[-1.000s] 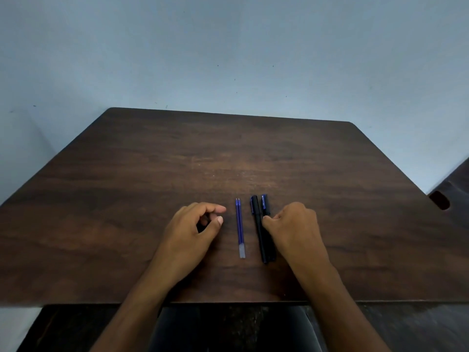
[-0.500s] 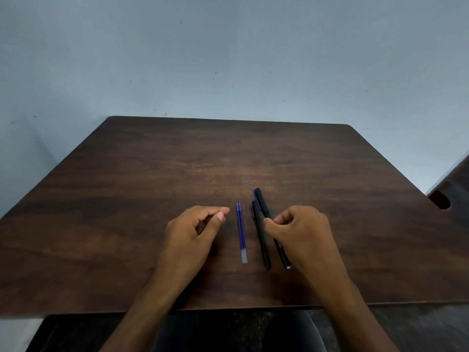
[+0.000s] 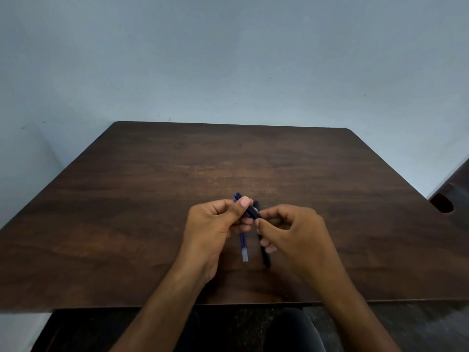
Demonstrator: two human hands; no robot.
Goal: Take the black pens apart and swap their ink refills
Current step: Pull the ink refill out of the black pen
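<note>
— One dark wooden table [image 3: 152,224] carries it all. What are the hands doing?
— The left hand [image 3: 215,229] grips a black pen [image 3: 250,210], lifted above the table; the right hand [image 3: 291,232] pinches its near end.
— And the rest?
— A second black pen [image 3: 265,257] lies on the table under the right hand, with a blue ink refill [image 3: 244,247] lying just beside it.

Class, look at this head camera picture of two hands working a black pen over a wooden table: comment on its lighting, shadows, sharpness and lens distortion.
Head view: soft, dim, even light, with no glare on the table; faint shadows under both forearms; wide-angle lens splays the table edges outward; the held black pen between left hand and right hand looks slightly soft, its details unreadable; the blue refill lies fairly crisp.
</note>
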